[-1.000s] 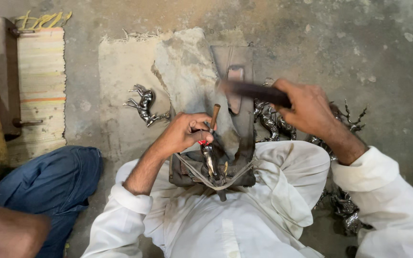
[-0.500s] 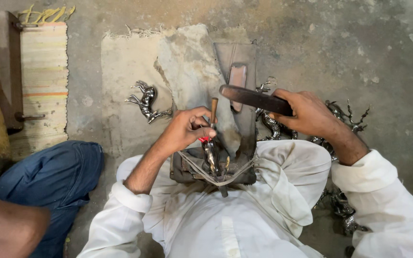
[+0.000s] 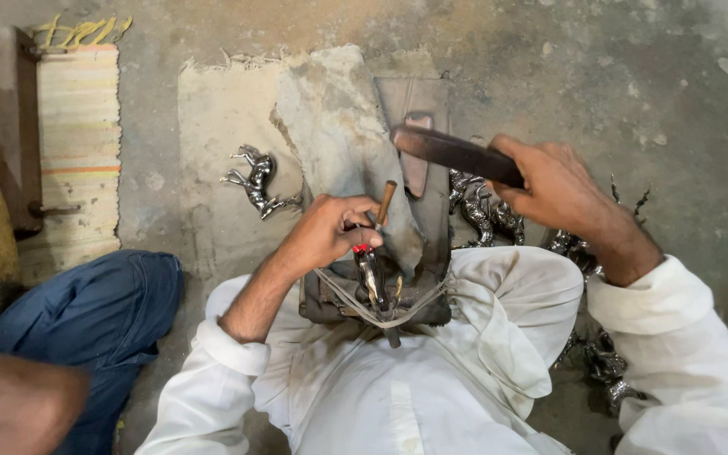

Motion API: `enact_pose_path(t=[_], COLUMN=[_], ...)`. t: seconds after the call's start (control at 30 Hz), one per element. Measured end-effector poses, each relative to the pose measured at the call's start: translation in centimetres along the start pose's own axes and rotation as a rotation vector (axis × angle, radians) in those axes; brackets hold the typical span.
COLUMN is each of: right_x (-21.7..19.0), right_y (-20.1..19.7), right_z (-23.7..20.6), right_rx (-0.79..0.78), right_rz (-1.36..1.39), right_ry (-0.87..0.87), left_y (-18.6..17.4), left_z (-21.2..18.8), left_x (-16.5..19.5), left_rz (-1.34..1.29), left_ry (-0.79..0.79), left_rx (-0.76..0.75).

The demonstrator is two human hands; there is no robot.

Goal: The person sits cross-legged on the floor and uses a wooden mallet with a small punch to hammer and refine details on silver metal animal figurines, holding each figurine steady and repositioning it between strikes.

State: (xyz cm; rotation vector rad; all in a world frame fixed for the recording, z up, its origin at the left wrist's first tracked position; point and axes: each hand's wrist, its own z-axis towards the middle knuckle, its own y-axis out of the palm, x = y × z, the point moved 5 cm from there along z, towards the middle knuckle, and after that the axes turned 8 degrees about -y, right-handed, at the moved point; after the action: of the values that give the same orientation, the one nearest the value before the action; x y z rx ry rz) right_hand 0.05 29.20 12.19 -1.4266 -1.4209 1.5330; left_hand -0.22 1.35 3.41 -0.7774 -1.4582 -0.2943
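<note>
Head view: person in white clothing sits on the concrete floor (image 3: pixel 634 76), looking down at both hands. Left hand (image 3: pixel 326 232) is closed around a thin chisel (image 3: pixel 385 205) with a brownish upper end, held nearly upright, tip down on a small metal workpiece (image 3: pixel 372 282). Workpiece sits on a dark block (image 3: pixel 330 303) just in front of the lap; a cord crosses over it. Right hand (image 3: pixel 554 185) is clenched on a dark flat bar (image 3: pixel 452 152), raised above and right of the chisel top, not touching it. Grey cloth (image 3: pixel 339 135) lies beyond the block. One shiny horse figurine (image 3: pixel 256 181) rests on the floor mat, left of the cloth. More figurines (image 3: pixel 482 206) are piled under the right forearm. Blue-trousered leg (image 3: pixel 86 303) of another person at lower left.
</note>
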Motion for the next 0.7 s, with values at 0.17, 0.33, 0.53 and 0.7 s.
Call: enact_pose_path(t=[0.17,0.33,0.53,0.7], right_x=[0.1,0.5,-1.8,-2.5], right_y=[-0.3,-0.7,-0.9,-0.7], right_z=[-0.5,-0.8,-1.4,-1.4], right_rx=[0.139,0.329,0.180,0.104], right_rz=[-0.042,0.476,-0.168,-0.208], right_ry=[-0.099,-0.170,-0.265,-0.228], left_y=[0.1,0.2,0.3,0.2], left_z=[-0.3,-0.7,-1.0,-1.0], left_x=[0.2,-0.3,0.0,0.3], left_rz=[-0.009,-0.001,-0.016,-0.018], left_ry=[0.052,0.054,0.115,0.104], left_rx=[-0.020,0.039,0.021,0.011])
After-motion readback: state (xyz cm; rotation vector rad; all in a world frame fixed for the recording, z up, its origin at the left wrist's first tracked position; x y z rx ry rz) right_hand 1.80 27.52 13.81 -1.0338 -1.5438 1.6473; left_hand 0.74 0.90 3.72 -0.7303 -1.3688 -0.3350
